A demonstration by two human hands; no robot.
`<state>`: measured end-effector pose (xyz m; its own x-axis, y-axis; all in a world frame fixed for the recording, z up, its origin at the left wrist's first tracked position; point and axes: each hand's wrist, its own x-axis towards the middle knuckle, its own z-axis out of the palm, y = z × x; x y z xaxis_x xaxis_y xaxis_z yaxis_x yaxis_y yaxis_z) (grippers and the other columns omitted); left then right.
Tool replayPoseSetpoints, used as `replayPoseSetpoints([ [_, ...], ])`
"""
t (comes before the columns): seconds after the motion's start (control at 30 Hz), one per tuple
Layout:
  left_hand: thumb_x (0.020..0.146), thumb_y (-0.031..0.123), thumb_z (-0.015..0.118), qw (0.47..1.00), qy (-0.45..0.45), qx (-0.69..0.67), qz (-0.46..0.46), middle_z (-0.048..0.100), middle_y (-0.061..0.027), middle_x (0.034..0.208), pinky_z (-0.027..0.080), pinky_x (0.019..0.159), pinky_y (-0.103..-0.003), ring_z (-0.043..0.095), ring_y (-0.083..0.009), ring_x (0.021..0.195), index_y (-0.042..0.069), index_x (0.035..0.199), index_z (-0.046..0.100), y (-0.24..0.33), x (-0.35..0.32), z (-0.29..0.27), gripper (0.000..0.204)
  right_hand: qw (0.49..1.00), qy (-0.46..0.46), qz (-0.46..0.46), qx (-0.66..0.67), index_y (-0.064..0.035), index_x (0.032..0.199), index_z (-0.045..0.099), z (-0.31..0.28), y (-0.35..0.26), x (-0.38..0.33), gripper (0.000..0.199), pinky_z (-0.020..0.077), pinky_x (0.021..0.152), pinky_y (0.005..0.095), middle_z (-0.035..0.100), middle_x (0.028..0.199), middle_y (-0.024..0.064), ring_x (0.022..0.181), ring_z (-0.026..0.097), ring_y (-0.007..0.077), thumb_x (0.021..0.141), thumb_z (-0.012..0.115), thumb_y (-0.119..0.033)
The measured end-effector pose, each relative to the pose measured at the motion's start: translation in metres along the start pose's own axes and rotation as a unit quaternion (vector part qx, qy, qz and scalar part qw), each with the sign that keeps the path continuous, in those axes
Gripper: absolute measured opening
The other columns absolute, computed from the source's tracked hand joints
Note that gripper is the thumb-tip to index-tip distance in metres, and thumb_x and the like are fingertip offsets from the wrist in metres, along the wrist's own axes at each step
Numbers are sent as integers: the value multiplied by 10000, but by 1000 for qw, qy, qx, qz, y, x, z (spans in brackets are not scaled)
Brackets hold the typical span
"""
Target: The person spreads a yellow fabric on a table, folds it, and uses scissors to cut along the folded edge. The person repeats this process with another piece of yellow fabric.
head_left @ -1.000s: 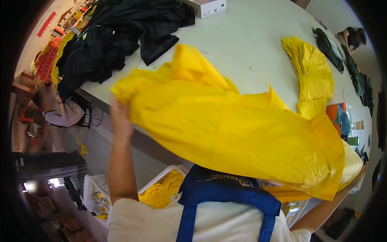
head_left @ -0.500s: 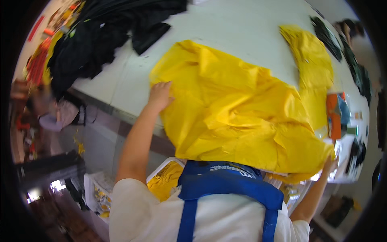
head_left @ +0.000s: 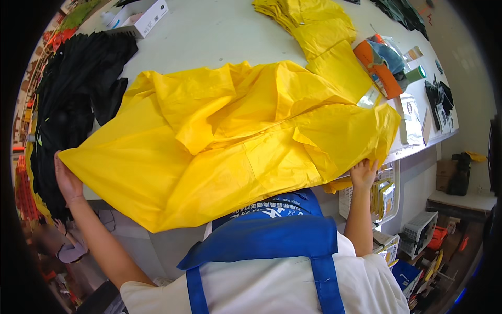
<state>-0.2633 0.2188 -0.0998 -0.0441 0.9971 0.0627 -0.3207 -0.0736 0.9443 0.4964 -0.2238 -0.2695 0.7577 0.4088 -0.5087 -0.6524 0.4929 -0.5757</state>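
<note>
Our left hand (head_left: 67, 180) grips the far left corner of the yellow raincoat (head_left: 230, 138), just beside the black garment pile (head_left: 73, 99). The raincoat lies spread and rumpled across the white table (head_left: 219, 36), stretched between both hands, its lower edge hanging over the table's front. Our right hand (head_left: 364, 172) pinches its right hem at the table's edge.

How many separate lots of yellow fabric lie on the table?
2: the large yellow garment spread between the left hand and right hand, and a folded yellow stack at the far edge. More may be hidden underneath.
</note>
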Motion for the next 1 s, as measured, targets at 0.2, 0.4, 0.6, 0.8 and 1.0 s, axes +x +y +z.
replayPoseSetpoints([
  [0.2,1015,287,455,993,-80,27,77,555,-72,1277,354,1051,-368,495,-202,1211,63,1263,511,75,30,-37,339,911,-126,-313,-236,-36,1240,501,79,-44,-22,373,491,900,362,574,1220,128,1053,606,233,961,529,-283],
  [0.4,930,129,566,988,-121,60,-80,574,-35,1154,393,993,-325,537,-163,1109,75,1133,525,-16,-55,-42,215,796,-162,-51,-580,0,1007,612,84,-19,-88,164,441,699,215,647,881,68,803,602,102,939,566,-142],
  [0.6,893,71,564,978,-42,141,-149,609,-9,1000,421,871,-279,575,-141,962,106,980,525,-60,-86,-91,102,566,-102,-219,-788,1,1219,541,72,77,-47,522,479,887,419,611,1146,238,1046,597,383,820,700,-295],
  [0.8,907,68,547,967,-20,189,-168,593,-11,923,415,853,-262,568,-125,890,101,929,513,-66,-111,-70,52,552,-220,-198,-780,-7,1137,591,65,114,-83,386,522,779,429,667,934,231,881,646,389,802,627,-196],
  [1.0,885,66,552,947,-77,236,-203,572,-2,932,397,884,-264,548,-118,921,93,950,509,-59,-117,-42,82,813,-320,76,-480,-52,1071,635,37,93,-92,269,483,686,283,655,845,73,765,608,184,905,607,-261],
])
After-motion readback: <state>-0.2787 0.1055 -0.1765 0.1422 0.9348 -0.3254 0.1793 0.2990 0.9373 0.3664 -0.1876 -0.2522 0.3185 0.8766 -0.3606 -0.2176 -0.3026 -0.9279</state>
